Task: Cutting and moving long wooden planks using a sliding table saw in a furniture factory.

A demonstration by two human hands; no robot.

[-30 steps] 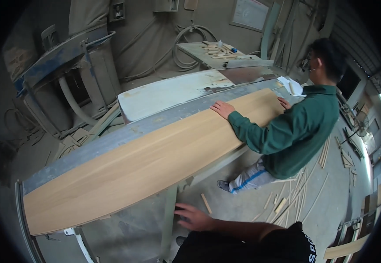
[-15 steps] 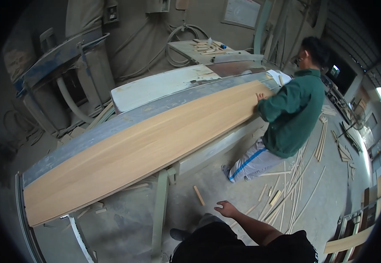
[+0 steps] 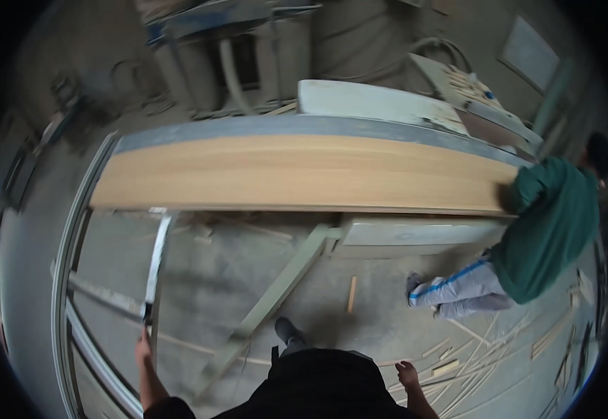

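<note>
Our left hand (image 3: 143, 347) is raised at the lower left and closed around the near end of a long, thin, pale metal strip (image 3: 156, 260), which runs up and away from us until its far end meets the near edge of the counter. Gripping it at the very end seems to let us steer the whole length from where we stand. Our right hand (image 3: 408, 375) hangs low at our side with the fingers loosely spread, holding nothing, free above the dusty concrete floor (image 3: 262, 265).

The strip's far tip sits just under the corner of a long, light-brown wooden board (image 3: 304, 174) lying flat along the grey counter (image 3: 283, 126). The board overhangs the near side, probably so its edge stays reachable. At its right end a co-worker in a green top (image 3: 552, 223) leans against it with their hands hidden, apparently steadying that end. Thin wooden offcuts (image 3: 472, 356) are scattered on the floor near our right hand.
</note>
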